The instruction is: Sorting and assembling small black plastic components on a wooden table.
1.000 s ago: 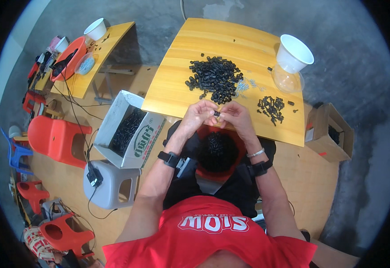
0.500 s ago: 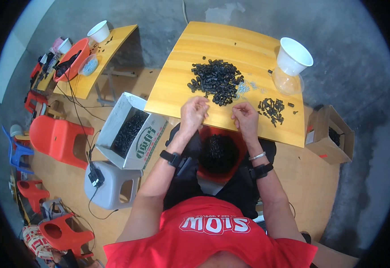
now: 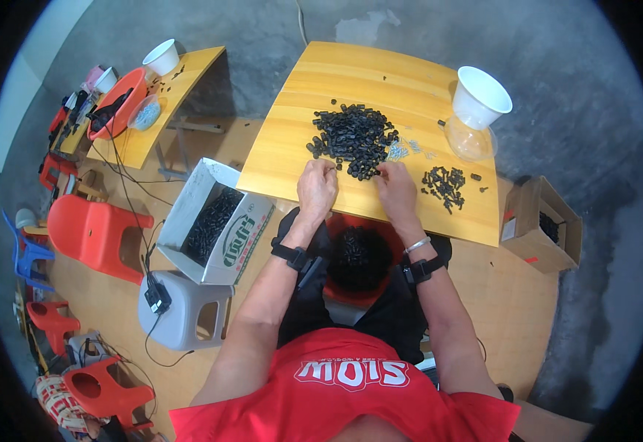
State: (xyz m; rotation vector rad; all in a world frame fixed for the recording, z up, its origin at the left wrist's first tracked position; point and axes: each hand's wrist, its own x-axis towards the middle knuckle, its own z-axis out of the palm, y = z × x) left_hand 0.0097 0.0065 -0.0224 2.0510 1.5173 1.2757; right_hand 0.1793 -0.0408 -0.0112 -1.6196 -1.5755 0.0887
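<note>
A heap of small black plastic parts (image 3: 354,132) lies on the yellow wooden table (image 3: 336,66). At its near left edge is my left hand (image 3: 317,190), fingers curled together, with a small black part by the fingertips. My right hand (image 3: 397,193) reaches the heap's near right edge, its fingers bent and closed against the parts. What either hand holds is too small to make out. Small silvery screws (image 3: 398,151) lie just beyond the right fingertips. Farther right is a smaller group of black pieces (image 3: 444,186).
A white tub (image 3: 481,99) and a clear plastic bowl (image 3: 471,140) stand at the table's right. Below the table edge, between my legs, a red container (image 3: 387,236) holds black parts. Cartons (image 3: 531,221) (image 3: 181,239) flank the table. A grey stool (image 3: 178,313) is left.
Both hands have moved up to the heap's near edge. The right fingers have gone from above the bare table edge to the black parts. The whole view has shifted slightly.
</note>
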